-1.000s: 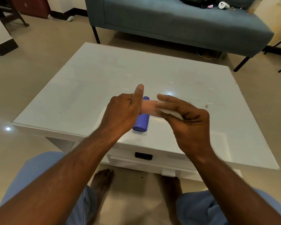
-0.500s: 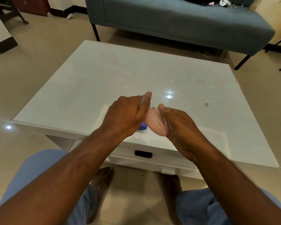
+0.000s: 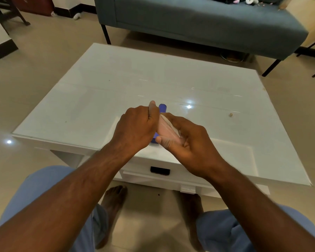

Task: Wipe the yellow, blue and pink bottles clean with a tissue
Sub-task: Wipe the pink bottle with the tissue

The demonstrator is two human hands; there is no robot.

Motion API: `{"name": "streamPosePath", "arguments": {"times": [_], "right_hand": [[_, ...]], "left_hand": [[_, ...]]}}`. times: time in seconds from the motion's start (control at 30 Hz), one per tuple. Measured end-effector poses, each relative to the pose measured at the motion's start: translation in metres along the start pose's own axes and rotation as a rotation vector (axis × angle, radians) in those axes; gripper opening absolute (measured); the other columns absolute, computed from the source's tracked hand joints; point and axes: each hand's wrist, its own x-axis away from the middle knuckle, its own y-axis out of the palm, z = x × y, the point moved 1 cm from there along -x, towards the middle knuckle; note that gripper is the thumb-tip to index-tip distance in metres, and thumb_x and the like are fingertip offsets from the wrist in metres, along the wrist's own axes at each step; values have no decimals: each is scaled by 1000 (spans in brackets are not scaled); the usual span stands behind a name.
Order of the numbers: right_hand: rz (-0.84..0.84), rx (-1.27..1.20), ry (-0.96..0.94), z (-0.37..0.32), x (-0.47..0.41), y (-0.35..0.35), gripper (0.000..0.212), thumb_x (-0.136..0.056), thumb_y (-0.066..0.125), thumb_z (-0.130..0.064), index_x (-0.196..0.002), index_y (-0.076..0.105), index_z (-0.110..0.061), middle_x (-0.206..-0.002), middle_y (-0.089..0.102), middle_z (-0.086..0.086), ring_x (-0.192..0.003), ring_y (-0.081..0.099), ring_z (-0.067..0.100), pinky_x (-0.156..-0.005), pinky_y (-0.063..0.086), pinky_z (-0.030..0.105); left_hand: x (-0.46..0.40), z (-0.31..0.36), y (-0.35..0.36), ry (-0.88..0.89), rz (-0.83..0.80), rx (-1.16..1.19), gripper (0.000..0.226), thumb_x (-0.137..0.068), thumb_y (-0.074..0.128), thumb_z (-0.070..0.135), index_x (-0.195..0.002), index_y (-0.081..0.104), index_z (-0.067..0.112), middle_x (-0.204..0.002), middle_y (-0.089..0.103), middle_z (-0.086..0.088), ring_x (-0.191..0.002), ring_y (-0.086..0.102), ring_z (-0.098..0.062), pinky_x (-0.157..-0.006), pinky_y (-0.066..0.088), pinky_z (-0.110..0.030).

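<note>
Over the table's (image 3: 98, 99) near edge, your left hand (image 3: 135, 130) grips the pink bottle (image 3: 164, 129); your right hand (image 3: 187, 142) curls the tissue (image 3: 171, 124) onto it. Its long axis runs near-right to far-left between both palms; the blue bottle (image 3: 162, 107) lies beneath.

A white table (image 3: 98, 91) with a glossy glass top stands on a beige tiled floor (image 3: 44, 57). A small tan crumb (image 3: 231, 115) lies near the table's right edge. In the table's near side is a drawer (image 3: 171, 176) with a dark slot handle (image 3: 160, 170). Beyond the far edge stands a blue-grey sofa (image 3: 198, 24) on thin black legs, with small items, too small to tell, on its seat. Dark wooden furniture legs (image 3: 9, 15) stand at the far left.
</note>
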Motion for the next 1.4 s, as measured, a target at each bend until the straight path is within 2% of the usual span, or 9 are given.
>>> {"name": "streamPosePath", "arguments": {"times": [0.1,0.27,0.43,0.6,0.77,0.9,1.07,1.2,1.4], "right_hand": [[21,63,-97,-2,2,1,58,-96,62,-43,-149,51,-23,-143,60,-7,-120,58,4,-95,53,20],[163,250,-343,-3,-2,2,39,-101,62,-20,-137,65,-7,-138,67,9,-126,66,27,-103,56,48],[248,254,-562,-6,-3,-4,24,-95,71,0,-118,76,-5,-124,74,7,-118,70,22,-105,55,37],[531,-496,15,-13,-6,-20,19,-104,60,-16,-113,77,-12,-106,80,5,-102,76,22,-93,61,38],[446,-756,368,4,-8,-27,30,-110,46,-23,-116,74,-13,-109,79,8,-105,76,26,-101,58,46],[222,-454,200,-9,-3,-15,31,-102,57,-39,-126,71,-25,-122,74,-7,-113,69,13,-96,59,36],[81,-52,-15,-8,3,-5,66,-85,70,-54,-144,54,-29,-139,61,-9,-120,62,11,-96,56,22],[138,0,-123,-5,1,-6,50,-94,73,-31,-141,60,-21,-134,65,-5,-115,62,9,-90,52,14],[251,-41,-365,-4,-1,-5,31,-93,69,7,-121,75,-6,-128,73,4,-128,64,18,-110,51,42]], "left_hand": [[-1,0,-3,-72,-39,32,59,-106,21,31,-56,45,15,-52,45,-3,-54,48,-16,-57,38,-27],[-2,-1,-2,-250,-139,141,49,-105,22,27,-63,45,16,-57,49,-1,-54,45,-13,-53,35,-25],[0,-1,0,-393,-184,279,43,-105,26,25,-67,41,14,-63,48,-3,-59,42,-17,-58,34,-27],[0,6,-4,-222,-113,294,58,-101,24,36,-76,58,-2,-63,59,-18,-58,53,-24,-60,47,-41],[-1,10,-4,-59,1,253,71,-92,20,48,-79,62,-7,-66,62,-21,-68,62,-31,-67,52,-48],[-2,8,-7,-100,84,239,65,-101,24,41,-81,63,-7,-67,61,-21,-67,61,-32,-65,52,-49],[-3,5,-13,-221,78,235,58,-105,24,35,-91,61,-7,-80,63,-25,-75,61,-33,-69,52,-49],[0,5,-14,-235,27,231,45,-105,25,28,-95,57,-2,-81,59,-17,-79,59,-35,-70,50,-44],[1,2,-9,-258,-59,241,40,-102,24,23,-81,53,6,-69,55,-8,-71,53,-29,-65,45,-39]]}}
